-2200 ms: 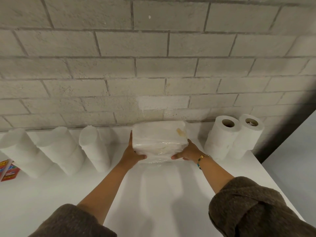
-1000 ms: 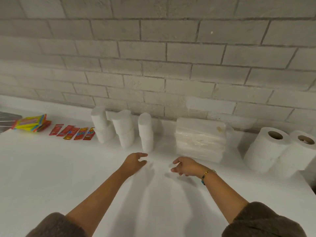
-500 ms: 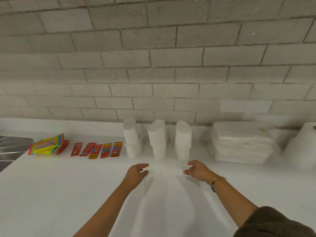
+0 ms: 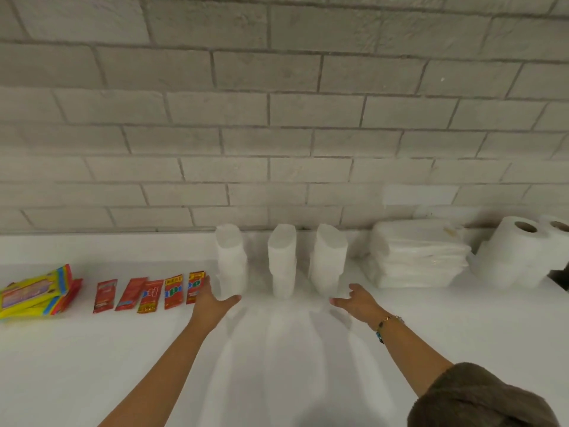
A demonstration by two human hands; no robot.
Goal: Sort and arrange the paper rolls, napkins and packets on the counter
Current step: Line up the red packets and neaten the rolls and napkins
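Packets first: at the far left of the white counter (image 4: 92, 365) a yellow packet stack (image 4: 34, 292) lies flat, and beside it five red sachets (image 4: 151, 292) sit in a row, slightly fanned. Just right of the last sachet comes the left hand (image 4: 212, 298), fingers spread and relaxed, gripping nothing, its thumb near the foot of the left napkin stack (image 4: 231, 263); whether it touches, I cannot tell. The middle napkin stack (image 4: 281, 260) and right napkin stack (image 4: 328, 260) stand alongside against the brick wall (image 4: 277, 118), all three tall, narrow and apart from one another. The right hand (image 4: 357, 302), also loose and holding nothing, hovers at the foot of the right napkin stack. Further right lie a wrapped napkin pack (image 4: 418, 254) and two upright paper rolls (image 4: 511, 251). The hands seem set to bracket the three stacks, and that is the risk: a shove low down would likely tip these loose columns or fan their sheets, and the left fingers could knock the nearest sachet out of line.
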